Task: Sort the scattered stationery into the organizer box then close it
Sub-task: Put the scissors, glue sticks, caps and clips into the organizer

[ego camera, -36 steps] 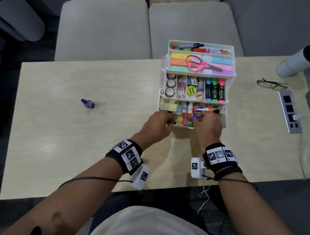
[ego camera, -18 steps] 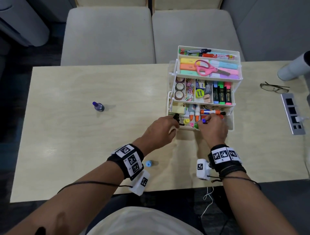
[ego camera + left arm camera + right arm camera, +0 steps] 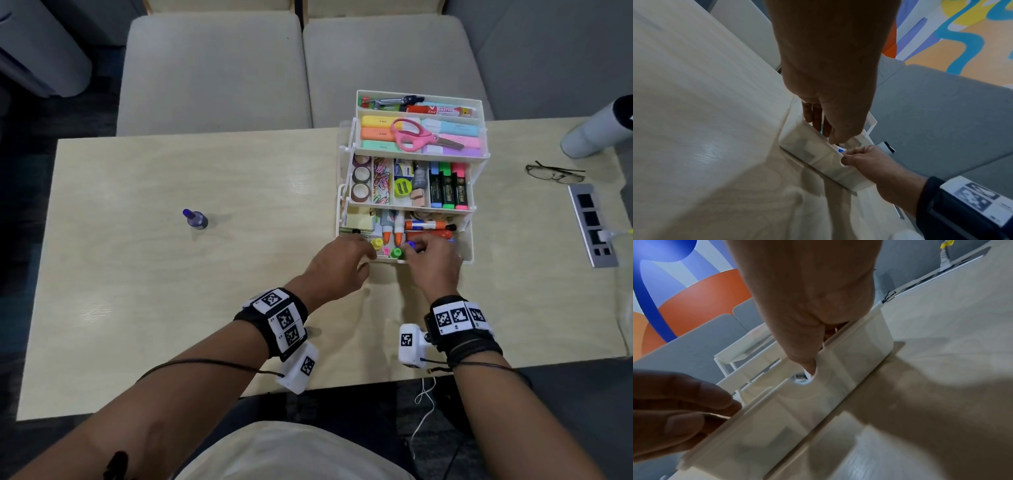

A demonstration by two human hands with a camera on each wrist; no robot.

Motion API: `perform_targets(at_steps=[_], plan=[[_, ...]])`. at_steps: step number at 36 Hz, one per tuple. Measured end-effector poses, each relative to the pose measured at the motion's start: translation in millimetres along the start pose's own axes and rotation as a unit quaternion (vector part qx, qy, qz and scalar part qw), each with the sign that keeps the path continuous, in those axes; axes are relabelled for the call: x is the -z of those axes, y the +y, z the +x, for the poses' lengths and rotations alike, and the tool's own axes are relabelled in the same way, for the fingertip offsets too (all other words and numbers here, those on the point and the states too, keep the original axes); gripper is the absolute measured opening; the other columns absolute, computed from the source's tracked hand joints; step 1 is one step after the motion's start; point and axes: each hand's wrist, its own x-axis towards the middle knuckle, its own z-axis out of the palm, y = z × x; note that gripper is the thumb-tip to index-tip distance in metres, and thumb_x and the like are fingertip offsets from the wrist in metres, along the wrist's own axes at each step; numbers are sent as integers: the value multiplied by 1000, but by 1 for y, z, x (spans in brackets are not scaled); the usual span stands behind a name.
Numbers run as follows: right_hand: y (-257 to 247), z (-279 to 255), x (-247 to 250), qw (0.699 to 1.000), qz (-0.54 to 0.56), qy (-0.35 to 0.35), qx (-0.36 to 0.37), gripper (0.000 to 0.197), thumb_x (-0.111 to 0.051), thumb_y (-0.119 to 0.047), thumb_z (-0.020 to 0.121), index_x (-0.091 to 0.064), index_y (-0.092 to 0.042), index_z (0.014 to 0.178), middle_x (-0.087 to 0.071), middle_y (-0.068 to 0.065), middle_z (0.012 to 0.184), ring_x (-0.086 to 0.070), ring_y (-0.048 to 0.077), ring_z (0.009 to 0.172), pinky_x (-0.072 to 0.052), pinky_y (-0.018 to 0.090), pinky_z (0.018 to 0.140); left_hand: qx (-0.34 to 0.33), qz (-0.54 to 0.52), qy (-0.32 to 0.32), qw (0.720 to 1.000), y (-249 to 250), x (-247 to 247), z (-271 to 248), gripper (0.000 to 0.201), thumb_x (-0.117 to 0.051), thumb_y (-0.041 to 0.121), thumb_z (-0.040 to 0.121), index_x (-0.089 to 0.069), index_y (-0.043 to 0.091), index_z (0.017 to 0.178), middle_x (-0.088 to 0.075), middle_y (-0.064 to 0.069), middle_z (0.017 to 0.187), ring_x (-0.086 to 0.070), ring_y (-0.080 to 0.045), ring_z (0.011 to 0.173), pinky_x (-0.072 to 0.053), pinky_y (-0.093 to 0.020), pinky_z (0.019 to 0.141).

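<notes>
The white organizer box (image 3: 480, 158) stands open in three stepped tiers, all filled with stationery; its front wall shows in both wrist views (image 3: 813, 151) (image 3: 859, 353). My left hand (image 3: 363, 245) reaches into the front left corner of the bottom tray, fingers pointing down (image 3: 828, 129). Its fingertips are hidden, so I cannot tell what they hold. My right hand (image 3: 416, 248) pinches a small blue piece (image 3: 410, 244) at the tray's front middle, beside yellow and green caps. A small purple bottle (image 3: 196, 219) stands alone on the table's left. A small blue thing (image 3: 309, 331) peeks out under my left wrist band.
Folded glasses (image 3: 553, 173) lie right of the box, and a grey power strip (image 3: 592, 226) with a plugged cable lies beyond them. A white cylinder (image 3: 596, 132) stands at the far right corner. Two cushioned seats (image 3: 212, 68) line the table's far side.
Half a second ago my left fingertips held a small black piece over the tray's front left; now they are lower and hidden. My right hand has stayed at the front rim.
</notes>
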Motion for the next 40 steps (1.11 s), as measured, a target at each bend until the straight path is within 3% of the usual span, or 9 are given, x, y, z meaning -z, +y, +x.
perform_targets(at_steps=[2,7,12,18,25,31,40], plan=[[-1,2,4,1000,1,-6,-10,17,-82,-39,89,-81,-22,96,-77,-5,88,-70,22,87,-51,35,84,0,3,1,1000,3,-3,3,24,-66,16,89,-74,16,112,-67,-2,108,-63,-25,104,-56,-40,84],[-2,9,10,998,32,-13,-47,22,-85,-41,84,-77,-22,89,-72,-10,76,-70,20,76,-62,42,78,-5,14,0,1000,8,-11,12,24,-68,17,88,-74,16,110,-70,-5,106,-65,-28,101,-55,-41,84],[-10,10,16,999,39,-25,-1,12,-83,-30,82,-73,-23,79,-70,-7,72,-69,21,72,-60,40,70,13,8,2,1000,11,-19,21,27,-69,19,87,-74,19,113,-69,-5,106,-65,-28,99,-55,-40,83],[-14,16,10,998,16,-55,40,11,-85,-32,85,-83,-21,87,-76,-4,74,-70,18,68,-62,43,70,27,-8,12,1000,12,-27,25,24,-70,18,87,-73,19,110,-67,-4,104,-63,-27,99,-54,-41,84],[-13,17,10,994,-35,-80,61,16,-85,-34,85,-85,-21,96,-80,2,81,-72,24,74,-61,43,73,43,-23,19,999,7,-29,25,22,-69,19,87,-74,20,109,-66,-2,104,-64,-25,98,-55,-41,84],[-17,17,9,992,-79,-70,72,16,-80,-40,86,-85,-25,89,-77,-3,74,-69,22,71,-60,40,68,46,-19,25,998,7,-28,23,22,-69,20,87,-74,19,108,-66,-3,103,-63,-26,97,-54,-42,82],[-21,17,6,989,-116,-71,57,18,-79,-41,83,-83,-24,84,-74,-4,71,-68,22,72,-59,39,72,43,-22,22,999,6,-25,22,25,-68,16,86,-74,16,110,-67,-4,106,-64,-25,98,-55,-42,83]])
